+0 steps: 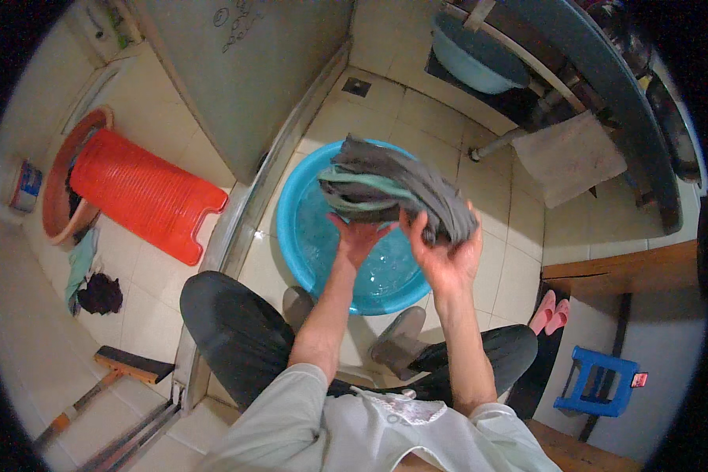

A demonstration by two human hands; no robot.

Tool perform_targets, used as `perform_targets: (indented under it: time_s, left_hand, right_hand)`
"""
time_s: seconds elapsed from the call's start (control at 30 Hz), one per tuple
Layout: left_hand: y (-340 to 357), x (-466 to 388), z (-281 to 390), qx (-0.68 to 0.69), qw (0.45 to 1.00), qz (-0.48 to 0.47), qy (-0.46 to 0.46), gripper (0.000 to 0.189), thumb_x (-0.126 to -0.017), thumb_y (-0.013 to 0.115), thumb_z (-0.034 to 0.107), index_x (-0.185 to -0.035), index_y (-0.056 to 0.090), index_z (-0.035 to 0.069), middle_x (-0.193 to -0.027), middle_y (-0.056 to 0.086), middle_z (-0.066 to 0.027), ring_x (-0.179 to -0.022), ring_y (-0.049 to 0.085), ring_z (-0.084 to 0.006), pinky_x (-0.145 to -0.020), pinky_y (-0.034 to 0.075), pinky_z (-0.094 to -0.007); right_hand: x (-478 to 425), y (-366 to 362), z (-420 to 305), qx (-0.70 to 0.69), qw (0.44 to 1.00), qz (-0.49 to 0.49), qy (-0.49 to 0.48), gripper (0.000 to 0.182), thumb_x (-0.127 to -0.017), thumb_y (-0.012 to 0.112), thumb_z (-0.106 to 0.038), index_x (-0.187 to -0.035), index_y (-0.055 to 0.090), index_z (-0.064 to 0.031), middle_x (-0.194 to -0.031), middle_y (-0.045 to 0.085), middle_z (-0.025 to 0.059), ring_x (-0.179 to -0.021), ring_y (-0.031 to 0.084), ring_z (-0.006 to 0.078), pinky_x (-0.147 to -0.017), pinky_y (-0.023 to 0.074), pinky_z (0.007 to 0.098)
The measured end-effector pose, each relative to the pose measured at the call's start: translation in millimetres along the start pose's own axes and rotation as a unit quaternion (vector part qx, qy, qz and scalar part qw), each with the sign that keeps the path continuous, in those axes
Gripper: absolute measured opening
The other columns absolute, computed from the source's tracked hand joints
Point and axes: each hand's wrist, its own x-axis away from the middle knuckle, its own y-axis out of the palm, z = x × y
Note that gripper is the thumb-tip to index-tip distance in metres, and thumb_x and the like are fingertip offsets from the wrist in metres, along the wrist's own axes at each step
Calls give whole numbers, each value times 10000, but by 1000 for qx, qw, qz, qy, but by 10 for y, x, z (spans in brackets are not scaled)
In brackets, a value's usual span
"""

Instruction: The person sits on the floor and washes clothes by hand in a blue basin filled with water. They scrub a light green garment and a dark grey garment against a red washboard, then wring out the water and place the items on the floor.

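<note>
A bundle of wet-looking grey cloth with a pale green stripe (pixel 401 189) is held up over a round blue plastic basin (pixel 290 236). The basin stands on the tiled floor and has water (pixel 383 265) in it. My right hand (pixel 451 253) grips the bundle's right end, fingers curled around the cloth. Under its left part, my left hand (pixel 360 236) supports the cloth with thumb and fingers spread. Some fingertips are hidden behind the fabric.
On the left, a red plastic washboard (pixel 147 194) leans on an orange tub (pixel 56 206), near a dark cloth (pixel 100 294) and a squeegee (pixel 134 364). A raised door track (pixel 224 242) runs beside my left knee. A sink counter (pixel 619 76), pink slippers (pixel 548 312) and a blue stool (pixel 599 380) are right.
</note>
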Motion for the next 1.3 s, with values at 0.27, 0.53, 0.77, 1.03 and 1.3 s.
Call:
perform_targets:
  time_s: [0.27,0.53,0.77,1.03,1.3]
  left_hand:
    - [-223,-235,433,-133,980,141,35,921,-700,306,772,-1341,286,111,-1347,333,-81,-1219,321,-279,-1004,288,-410]
    - [71,-574,1049,-506,838,202,-24,371,-724,687,172,-1044,570,24,-1023,575,-89,-898,559,-211,-786,466,-340]
    - [-973,-1221,1037,-860,492,33,-133,406,-694,670,204,-1021,559,-10,-1003,588,-130,-877,556,-289,-775,442,-412]
    - [46,-816,1139,-468,842,126,-236,646,-789,556,490,-1242,416,52,-1293,398,-152,-1151,401,-325,-949,333,-422]
    - [526,-399,495,-305,900,313,17,631,-850,416,510,-1310,336,85,-1363,302,-124,-1220,327,-313,-1003,279,-469]
  right_hand:
    - [291,-769,-51,184,970,153,32,408,-794,567,-275,-1162,469,-128,-1174,472,119,-1077,435,304,-816,462,475]
    - [-41,-887,-71,652,751,26,101,678,-678,678,-137,-1253,322,-92,-1077,482,113,-964,505,184,-813,436,303]
    - [-380,-542,-269,953,207,-212,67,578,-600,639,-158,-1108,407,-10,-1034,494,247,-945,510,417,-723,460,429]
    - [-30,-828,-420,555,830,-32,44,600,-651,660,-121,-1185,393,-63,-1135,467,117,-953,535,235,-754,487,392]
    - [207,-761,-46,152,982,-93,66,392,-784,567,-309,-1107,475,-106,-968,562,64,-839,536,188,-576,430,357]
